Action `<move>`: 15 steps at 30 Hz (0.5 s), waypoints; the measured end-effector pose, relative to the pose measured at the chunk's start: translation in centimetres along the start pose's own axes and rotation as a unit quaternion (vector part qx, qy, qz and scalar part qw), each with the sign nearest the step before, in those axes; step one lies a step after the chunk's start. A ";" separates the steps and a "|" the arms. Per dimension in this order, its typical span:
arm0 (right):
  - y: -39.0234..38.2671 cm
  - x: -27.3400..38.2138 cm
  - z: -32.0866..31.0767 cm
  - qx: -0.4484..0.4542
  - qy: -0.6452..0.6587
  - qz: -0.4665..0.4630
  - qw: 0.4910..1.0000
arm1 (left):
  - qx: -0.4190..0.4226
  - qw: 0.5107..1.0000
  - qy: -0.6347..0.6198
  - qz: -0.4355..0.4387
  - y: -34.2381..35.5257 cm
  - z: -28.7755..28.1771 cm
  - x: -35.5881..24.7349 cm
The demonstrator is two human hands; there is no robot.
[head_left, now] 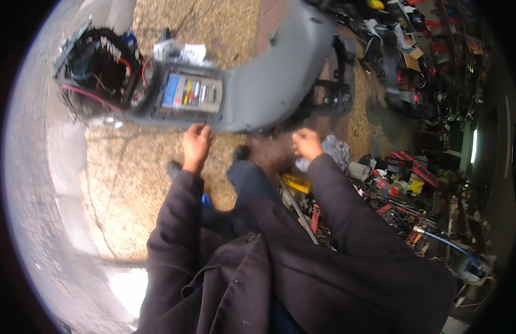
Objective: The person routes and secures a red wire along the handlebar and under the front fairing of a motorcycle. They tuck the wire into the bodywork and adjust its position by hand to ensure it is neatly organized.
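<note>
A grey motor scooter (269, 83) stands across the view in front of me, its front end at the left stripped open with wires showing. In its floor an open compartment holds a battery pack (198, 93) with a printed label. My left hand (196, 146) is at the scooter's near edge just below the battery, fingers curled closed; contact cannot be made out. Further right, my right hand (308, 145) hovers apart from the scooter's near side with its fingers drawn together. Whatever either hand may hold is hidden or too small to name.
Crumpled clear plastic (336, 150) lies beyond my right wrist. Tools and parts clutter the right side, with a yellow object (295, 183) and a long metal bar (298, 209) near my legs. White packaging (194, 53) sits behind the scooter. A paved street (41, 167) runs along the left.
</note>
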State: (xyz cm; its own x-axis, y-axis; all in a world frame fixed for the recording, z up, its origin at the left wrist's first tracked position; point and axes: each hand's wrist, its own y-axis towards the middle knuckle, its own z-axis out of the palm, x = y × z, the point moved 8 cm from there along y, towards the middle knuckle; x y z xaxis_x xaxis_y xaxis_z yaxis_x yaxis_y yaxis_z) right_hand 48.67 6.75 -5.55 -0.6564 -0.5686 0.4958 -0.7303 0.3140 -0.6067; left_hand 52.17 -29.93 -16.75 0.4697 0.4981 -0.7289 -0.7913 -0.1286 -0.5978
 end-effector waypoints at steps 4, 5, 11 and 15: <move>2.2 2.2 -3.3 0.041 0.094 -0.051 0.993 | 0.039 0.993 0.116 -0.002 -2.5 8.1 -3.2; 3.0 2.5 -3.7 0.055 0.110 -0.065 0.990 | 0.054 0.988 0.147 -0.013 -3.1 10.3 -3.3; 6.3 1.2 -4.7 0.130 0.092 -0.164 0.973 | 0.079 0.973 0.213 -0.038 -4.9 22.4 -0.7; 6.8 -3.3 -6.2 0.227 0.096 -0.127 0.961 | 0.080 0.975 0.204 -0.047 -5.1 28.4 2.1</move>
State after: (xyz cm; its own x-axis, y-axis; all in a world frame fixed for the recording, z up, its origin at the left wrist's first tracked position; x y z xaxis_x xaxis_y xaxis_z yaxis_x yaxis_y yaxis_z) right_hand 44.68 15.47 -7.45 -0.5221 -0.4180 0.7434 -0.7428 -0.2055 -0.6372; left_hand 46.04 -3.85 -5.76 0.6339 0.1142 -0.7649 -0.7727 0.0524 -0.6326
